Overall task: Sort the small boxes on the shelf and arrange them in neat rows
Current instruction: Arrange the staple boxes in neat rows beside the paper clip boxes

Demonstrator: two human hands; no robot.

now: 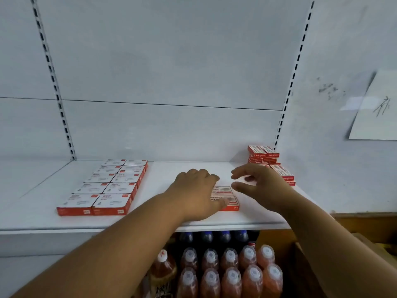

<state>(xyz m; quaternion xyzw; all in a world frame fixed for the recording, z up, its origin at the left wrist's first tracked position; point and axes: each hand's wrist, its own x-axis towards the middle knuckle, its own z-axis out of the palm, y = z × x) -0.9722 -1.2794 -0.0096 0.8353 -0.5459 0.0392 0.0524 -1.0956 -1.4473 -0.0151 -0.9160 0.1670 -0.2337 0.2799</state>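
Bottles point(231, 274) with translucent caps and reddish contents, bottom centre, stand under the white shelf point(43, 220). Left hand point(196, 191) lies palm-down at frame centre, thumb on the near edge of two flat red-and-white cardboard boxes point(224, 197), fingers loosely curled beyond them; whether they grip anything I cannot tell. Right hand point(261, 184) hovers just right of that pair, fingers point(238, 173) spread and relaxed, holding nothing. Pair's long axes run left-right, one behind the other. Stack of narrow red boxes point(269, 160) sits right of centre, behind the right hand, the nearer hand for fetching. Finished block of boxes point(107, 188), two columns, left of centre. Smooth matte shelf; crisp carton edges.
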